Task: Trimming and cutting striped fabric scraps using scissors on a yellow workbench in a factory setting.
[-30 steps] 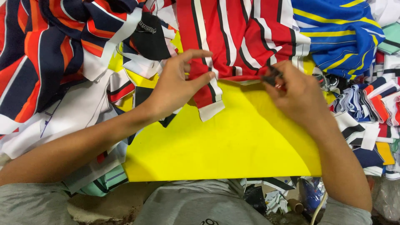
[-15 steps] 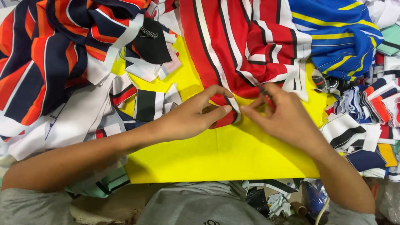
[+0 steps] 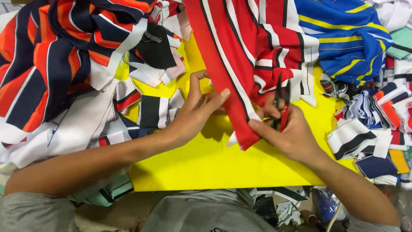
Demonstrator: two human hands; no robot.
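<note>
Where the heap of orange, navy and white striped fabric (image 3: 56,56) covers the far left of the yellow flat work surface (image 3: 214,167), small striped offcuts (image 3: 150,109) lie just beside my left hand (image 3: 195,114).

Left hand: fingers loosely curled, thumb stretched toward the red strip of fabric with white and black stripes (image 3: 234,86). Thumb tip touches the strip's left edge. Index finger is hooked upward. Whether the other fingers pinch the cloth from beneath, I cannot tell; the strip hides them.

Red strip: runs diagonally from top centre down to a cut end between both hands, lying on the yellow surface.

Right hand (image 3: 292,135): closed around small thread snips with red handles and dark blades (image 3: 281,105). Blades point up, slightly parted, against the strip's right edge. Thumb presses the strip's lower end.

Further right: blue fabric with yellow stripes (image 3: 343,38) at top, then a pile of cut striped pieces (image 3: 373,129) at the surface's right edge.
</note>
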